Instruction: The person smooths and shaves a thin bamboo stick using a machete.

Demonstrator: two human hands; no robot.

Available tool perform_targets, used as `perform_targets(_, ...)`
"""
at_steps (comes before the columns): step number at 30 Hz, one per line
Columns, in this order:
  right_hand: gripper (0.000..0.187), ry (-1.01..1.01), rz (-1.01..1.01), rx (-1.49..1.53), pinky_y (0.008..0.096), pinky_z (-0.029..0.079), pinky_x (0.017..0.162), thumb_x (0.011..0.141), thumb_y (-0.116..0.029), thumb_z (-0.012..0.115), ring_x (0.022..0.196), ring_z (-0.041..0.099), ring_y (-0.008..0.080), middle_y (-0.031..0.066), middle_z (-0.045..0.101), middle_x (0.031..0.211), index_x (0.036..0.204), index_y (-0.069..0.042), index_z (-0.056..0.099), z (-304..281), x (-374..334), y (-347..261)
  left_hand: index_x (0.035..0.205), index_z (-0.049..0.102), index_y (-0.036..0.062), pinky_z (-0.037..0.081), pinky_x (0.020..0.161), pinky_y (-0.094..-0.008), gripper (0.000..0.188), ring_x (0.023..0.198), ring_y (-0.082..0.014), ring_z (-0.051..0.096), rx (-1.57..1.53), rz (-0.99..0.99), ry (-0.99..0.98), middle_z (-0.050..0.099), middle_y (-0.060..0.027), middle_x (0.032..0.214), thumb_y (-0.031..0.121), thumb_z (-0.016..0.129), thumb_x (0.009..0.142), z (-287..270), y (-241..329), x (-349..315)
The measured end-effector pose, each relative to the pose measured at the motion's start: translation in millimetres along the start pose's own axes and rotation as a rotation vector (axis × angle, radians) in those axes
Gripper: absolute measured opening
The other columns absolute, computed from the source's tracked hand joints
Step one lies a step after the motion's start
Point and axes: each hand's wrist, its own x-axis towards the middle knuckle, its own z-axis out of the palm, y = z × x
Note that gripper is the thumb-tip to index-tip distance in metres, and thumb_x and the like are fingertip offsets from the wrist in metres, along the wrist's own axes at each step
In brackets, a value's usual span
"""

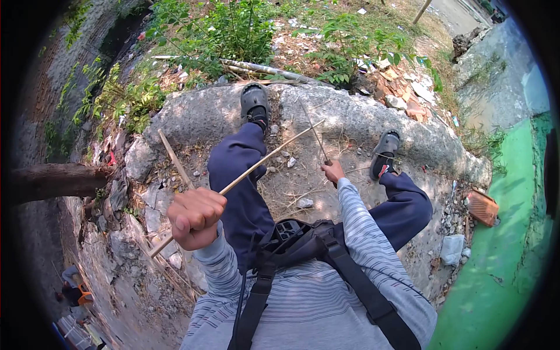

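My left hand [197, 218] is closed in a fist round a thin, pale stick [269, 157], which looks like split bamboo. It slants from below the fist up to the right, past my left leg. My right hand [333, 171] grips the dark handle of a knife [315, 133], its long narrow blade pointing up and slightly left. The stick's far end crosses the blade in view; whether they touch I cannot tell. A wider pale strip of wood [175, 158] lies beyond my left fist, its lower end hidden behind the hand.
My shod feet rest by a low curved concrete ledge [338, 111]. Thin shavings and stones [304, 203] litter the ground between my legs. Plants [242, 32] and rubble lie beyond. At right are an orange-brown block [482, 207] and a green wall [490, 280]; a person [73, 291] is far lower left.
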Motion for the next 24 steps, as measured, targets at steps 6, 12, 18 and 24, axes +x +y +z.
perform_targets(6,0.026,-0.016,-0.193,-0.036,0.0355,0.044,0.054,0.079,-0.026,0.071,0.054,0.058,0.0165,0.0062,0.061,0.06,0.071,-0.002,0.064,11,-18,-7,0.052,0.018,0.0158,0.012,0.036,-0.0297,0.056,0.032,-0.0109,0.014,0.041,0.009,0.03,0.019,0.0027,0.042,0.023,0.041,0.102,5,3,0)
perform_targets(12,0.023,-0.015,-0.025,0.088,0.0356,0.041,0.049,0.08,-0.02,0.07,0.049,0.052,0.0157,0.004,0.055,0.057,0.069,-0.003,0.059,-8,2,22,0.051,0.017,0.0137,0.013,0.036,-0.0308,0.057,0.032,-0.013,0.015,-0.009,-0.016,0.006,0.02,0.0003,0.042,0.023,0.043,0.101,16,-2,1)
perform_targets(18,0.018,-0.012,0.013,0.175,0.0329,0.036,0.043,0.083,-0.018,0.069,0.043,0.048,0.0138,0.0024,0.053,0.056,0.076,-0.002,0.064,-9,-5,4,0.051,0.017,0.0176,0.011,0.035,-0.0278,0.059,0.031,-0.0086,0.013,0.03,0.028,-0.062,0.019,0.005,0.041,0.025,0.038,0.106,22,-3,-1)
perform_targets(24,0.019,0.006,-0.161,0.04,0.0331,0.038,0.045,0.082,-0.021,0.07,0.046,0.051,0.0145,0.0038,0.057,0.058,0.076,-0.003,0.064,-4,-15,15,0.052,0.018,0.0179,0.011,0.035,-0.0275,0.057,0.031,-0.0082,0.014,0.025,0.026,-0.05,0.02,0.005,0.04,0.023,0.037,0.106,14,-3,2)
